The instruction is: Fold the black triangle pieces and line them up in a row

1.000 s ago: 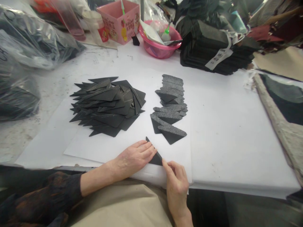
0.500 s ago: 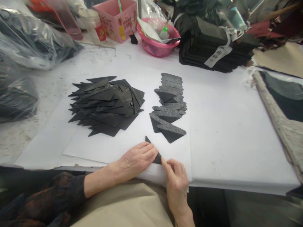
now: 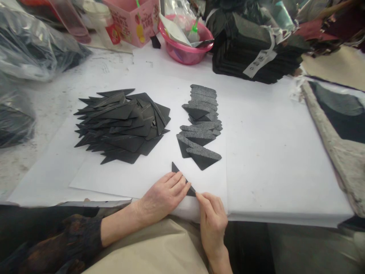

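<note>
A black triangular piece (image 3: pixel 191 191) of thin sheet material lies on white paper near the table's front edge. My left hand (image 3: pixel 165 192) rests over it, fingers together and bent onto its upper edge, covering its middle. At the lower right corner, my right hand (image 3: pixel 212 213) pinches the same piece between thumb and forefinger. Just beyond my hands, several folded pieces (image 3: pixel 203 153) overlap in a column, most showing a speckled grey strip. To the left is a heap of flat black pieces (image 3: pixel 122 125) with pointed ends.
At the back stand a pink box (image 3: pixel 132 23) and a pink basin (image 3: pixel 185 51) holding a green-tipped bottle. A tied stack of black pieces (image 3: pixel 256 53) with a white tag is at the back right. Plastic-wrapped bundles (image 3: pixel 37 45) lie at the left; a rough-edged board (image 3: pixel 327 140) borders the right.
The whole view has shifted slightly, so the table's things appear a little further left and higher. Both hands stay on the black triangular piece, with the left fingers slightly moved along its edge.
</note>
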Demonstrator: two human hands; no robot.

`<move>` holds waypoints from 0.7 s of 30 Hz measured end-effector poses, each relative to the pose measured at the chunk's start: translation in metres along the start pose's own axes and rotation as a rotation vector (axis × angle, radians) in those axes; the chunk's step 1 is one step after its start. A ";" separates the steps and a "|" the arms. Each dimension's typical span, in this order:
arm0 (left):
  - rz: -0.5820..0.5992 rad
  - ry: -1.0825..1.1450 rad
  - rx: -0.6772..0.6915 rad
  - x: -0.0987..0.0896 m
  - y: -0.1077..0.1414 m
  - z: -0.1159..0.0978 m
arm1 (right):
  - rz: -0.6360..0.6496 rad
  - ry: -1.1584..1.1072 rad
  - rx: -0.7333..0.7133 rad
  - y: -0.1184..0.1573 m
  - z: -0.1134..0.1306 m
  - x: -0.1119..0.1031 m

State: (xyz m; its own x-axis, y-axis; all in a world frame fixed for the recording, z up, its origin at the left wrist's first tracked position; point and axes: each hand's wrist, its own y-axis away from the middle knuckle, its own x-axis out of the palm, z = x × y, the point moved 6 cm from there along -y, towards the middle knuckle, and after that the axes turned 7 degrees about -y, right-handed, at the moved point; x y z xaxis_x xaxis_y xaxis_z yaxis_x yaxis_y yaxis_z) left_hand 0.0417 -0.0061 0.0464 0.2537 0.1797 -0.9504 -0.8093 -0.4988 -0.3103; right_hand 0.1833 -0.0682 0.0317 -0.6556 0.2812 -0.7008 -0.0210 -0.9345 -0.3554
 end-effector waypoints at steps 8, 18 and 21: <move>-0.039 0.074 0.031 0.005 0.001 -0.002 | -0.021 0.016 -0.005 -0.001 0.004 -0.002; -0.011 0.069 0.112 0.006 0.000 -0.012 | -0.027 0.029 0.011 -0.001 0.003 -0.002; -0.016 0.064 0.120 0.007 0.001 -0.012 | -0.033 0.022 0.026 0.001 0.000 -0.002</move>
State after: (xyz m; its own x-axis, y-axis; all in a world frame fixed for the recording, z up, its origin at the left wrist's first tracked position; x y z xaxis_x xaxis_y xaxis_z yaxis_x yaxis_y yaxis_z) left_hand 0.0492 -0.0152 0.0396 0.2970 0.1303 -0.9459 -0.8616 -0.3905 -0.3243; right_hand 0.1847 -0.0699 0.0328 -0.6372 0.3163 -0.7028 -0.0620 -0.9300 -0.3623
